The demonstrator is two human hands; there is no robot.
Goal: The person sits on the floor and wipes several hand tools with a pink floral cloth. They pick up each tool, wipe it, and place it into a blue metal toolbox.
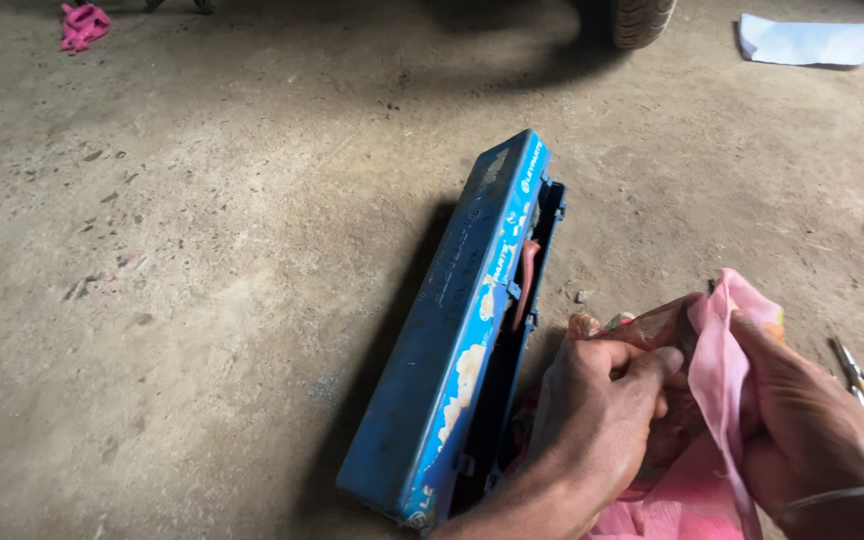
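A person crouches over a bare concrete floor [202,300], both hands low at the right of the view. The left hand [602,400] is clenched on a bunch of pink cloth [717,370], thumb and fingers pinching a fold of it together with a crinkled, clear wrapper [642,330]. The right hand [812,420], a thin metal bangle [842,495] at its wrist, grasps the same cloth from the other side, a fold of the cloth lying over its fingers. The cloth hangs between the hands and runs off the bottom edge of the view.

Just beside the left hand lies a long, blue case [462,330], scuffed and partly open, its lid tilted up and its long open edge facing the hands; a red handle [527,280] shows in the gap. The case runs diagonally, its near corner close to the bottom edge.

Left of the case the floor is wide open, dusty. Far off, at the top edge, sit a pink rag [82,25], a tyre [640,20] and a white sheet [802,42]. Thin metal tools [862,385] lie at the right edge, near the right hand
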